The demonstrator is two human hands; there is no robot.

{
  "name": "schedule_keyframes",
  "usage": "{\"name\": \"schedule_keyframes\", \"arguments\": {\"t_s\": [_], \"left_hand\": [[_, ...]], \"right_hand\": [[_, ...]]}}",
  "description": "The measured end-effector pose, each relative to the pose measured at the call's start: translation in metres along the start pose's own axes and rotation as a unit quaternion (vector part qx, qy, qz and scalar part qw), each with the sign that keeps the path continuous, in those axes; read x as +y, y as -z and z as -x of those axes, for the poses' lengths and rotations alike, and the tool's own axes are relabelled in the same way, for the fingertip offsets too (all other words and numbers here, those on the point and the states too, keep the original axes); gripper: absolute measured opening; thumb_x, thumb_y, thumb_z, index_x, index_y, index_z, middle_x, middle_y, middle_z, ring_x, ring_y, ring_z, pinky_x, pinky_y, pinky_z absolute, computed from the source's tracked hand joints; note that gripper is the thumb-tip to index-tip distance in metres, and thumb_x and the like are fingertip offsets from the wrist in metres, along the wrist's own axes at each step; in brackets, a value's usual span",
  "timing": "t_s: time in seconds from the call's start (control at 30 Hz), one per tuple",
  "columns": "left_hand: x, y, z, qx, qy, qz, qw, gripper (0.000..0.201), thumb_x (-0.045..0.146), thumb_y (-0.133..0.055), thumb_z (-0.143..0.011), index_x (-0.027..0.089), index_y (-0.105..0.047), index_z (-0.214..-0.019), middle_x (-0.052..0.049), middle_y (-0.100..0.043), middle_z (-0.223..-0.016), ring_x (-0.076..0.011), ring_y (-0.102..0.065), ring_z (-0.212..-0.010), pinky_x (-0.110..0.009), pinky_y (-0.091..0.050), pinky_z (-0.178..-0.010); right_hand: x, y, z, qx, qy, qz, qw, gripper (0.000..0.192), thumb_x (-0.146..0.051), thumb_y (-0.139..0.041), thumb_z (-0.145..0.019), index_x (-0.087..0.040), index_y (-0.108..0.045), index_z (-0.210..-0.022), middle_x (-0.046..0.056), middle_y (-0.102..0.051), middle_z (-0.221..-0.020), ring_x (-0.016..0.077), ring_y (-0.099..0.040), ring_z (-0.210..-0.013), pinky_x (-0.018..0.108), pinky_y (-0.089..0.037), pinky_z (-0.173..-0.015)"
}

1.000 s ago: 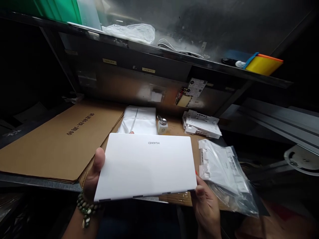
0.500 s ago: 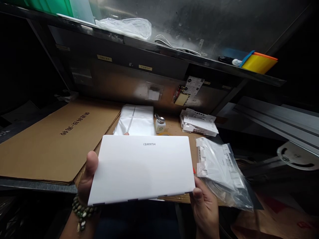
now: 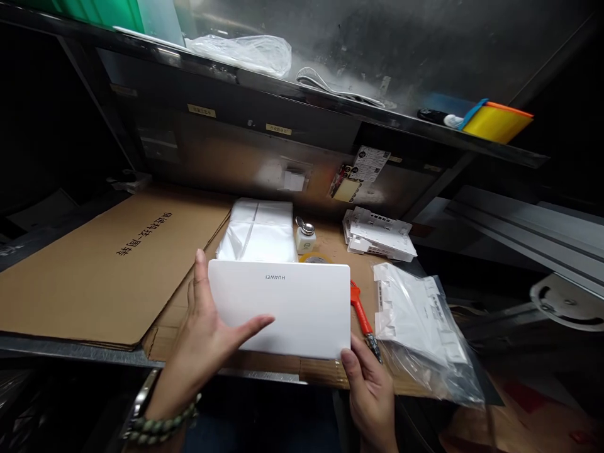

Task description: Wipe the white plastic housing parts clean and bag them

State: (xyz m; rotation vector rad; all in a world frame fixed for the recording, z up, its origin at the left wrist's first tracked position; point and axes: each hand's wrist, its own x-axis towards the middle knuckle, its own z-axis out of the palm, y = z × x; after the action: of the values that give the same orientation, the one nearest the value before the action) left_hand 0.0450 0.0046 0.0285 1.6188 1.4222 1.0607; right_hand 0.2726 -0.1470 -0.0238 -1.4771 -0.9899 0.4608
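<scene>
A flat white panel (image 3: 302, 314) marked HUAWEI, the lettering upside down, is in front of me above the bench. My right hand (image 3: 370, 384) pinches its lower right corner, thumb on the face. At the left edge is my left hand (image 3: 212, 321), fingers stretched upward beside the panel and thumb spread across its face; whether the thumb presses on it I cannot tell. A red-handled tool (image 3: 362, 314) lies just right of the panel. Behind it are a stack of clear plastic bags (image 3: 262, 229), a small white pump bottle (image 3: 306, 239) and partly hidden yellow tape (image 3: 316, 258).
Flattened cardboard (image 3: 108, 270) covers the bench's left side. At the right are white plastic housings (image 3: 380, 233) and a bagged white unit (image 3: 415, 314). Overhead, a metal shelf (image 3: 264, 85) carries a plastic bag (image 3: 245, 53) and a yellow container (image 3: 500, 123).
The panel has moved back and looks smaller and more level. My left hand has shifted from gripping its left edge to fingers outstretched with the thumb over the face. The red-handled tool has come into view.
</scene>
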Motion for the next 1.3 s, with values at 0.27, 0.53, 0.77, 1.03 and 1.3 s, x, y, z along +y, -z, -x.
{"name": "schedule_keyframes", "arguments": {"t_s": [0.27, 0.53, 0.77, 1.03, 1.3], "left_hand": [[0.007, 0.001, 0.000, 0.039, 0.042, -0.063, 0.996, 0.108, 0.074, -0.069, -0.083, 0.031, -0.015, -0.167, -0.017, -0.041, -0.165, -0.0424, -0.044, -0.148, -0.058, -0.039, -0.120], [0.001, 0.014, -0.003, 0.024, 0.078, 0.092, 0.992, 0.066, 0.069, -0.060, -0.092, 0.031, -0.054, -0.146, -0.011, -0.067, -0.140, -0.0323, -0.067, -0.122, -0.038, -0.059, -0.092], [-0.004, 0.034, 0.001, -0.135, 0.116, 0.259, 0.949, 0.060, 0.064, -0.087, -0.069, 0.026, -0.078, -0.114, -0.008, -0.079, -0.115, -0.0326, -0.072, -0.105, -0.037, -0.063, -0.085], [0.007, 0.036, 0.010, -0.190, -0.011, 0.123, 0.974, 0.017, 0.053, -0.084, -0.072, 0.036, -0.086, -0.077, -0.006, -0.082, -0.091, -0.0326, -0.076, -0.091, -0.037, -0.064, -0.079], [0.006, 0.033, 0.005, -0.236, -0.084, 0.140, 0.958, 0.010, 0.040, -0.081, -0.083, 0.033, -0.087, -0.088, -0.004, -0.083, -0.092, -0.0284, -0.076, -0.086, -0.034, -0.060, -0.081]], "right_hand": [[0.034, 0.005, 0.008, 0.018, -0.044, 0.027, 0.998, 0.040, -0.051, -0.078, -0.087, -0.024, -0.082, -0.116, 0.010, -0.079, -0.119, 0.0335, -0.078, -0.107, 0.039, -0.067, -0.090], [0.030, 0.004, 0.007, 0.011, -0.077, -0.002, 0.997, 0.040, -0.054, -0.073, -0.090, -0.026, -0.081, -0.118, 0.010, -0.079, -0.119, 0.0332, -0.077, -0.110, 0.039, -0.065, -0.093], [0.022, 0.000, -0.008, -0.001, -0.020, -0.018, 1.000, 0.032, -0.049, -0.067, -0.097, -0.029, -0.081, -0.117, 0.010, -0.077, -0.125, 0.0325, -0.074, -0.118, 0.046, -0.060, -0.105], [0.036, 0.004, -0.042, -0.081, 0.056, 0.035, 0.995, 0.032, -0.040, -0.060, -0.102, -0.031, -0.075, -0.128, 0.007, -0.075, -0.130, 0.0316, -0.058, -0.140, 0.056, -0.045, -0.120], [0.054, 0.001, -0.041, -0.090, 0.024, 0.047, 0.995, 0.032, -0.043, -0.060, -0.101, -0.030, -0.077, -0.126, 0.009, -0.072, -0.136, 0.0308, -0.060, -0.138, 0.055, -0.042, -0.122]]}}
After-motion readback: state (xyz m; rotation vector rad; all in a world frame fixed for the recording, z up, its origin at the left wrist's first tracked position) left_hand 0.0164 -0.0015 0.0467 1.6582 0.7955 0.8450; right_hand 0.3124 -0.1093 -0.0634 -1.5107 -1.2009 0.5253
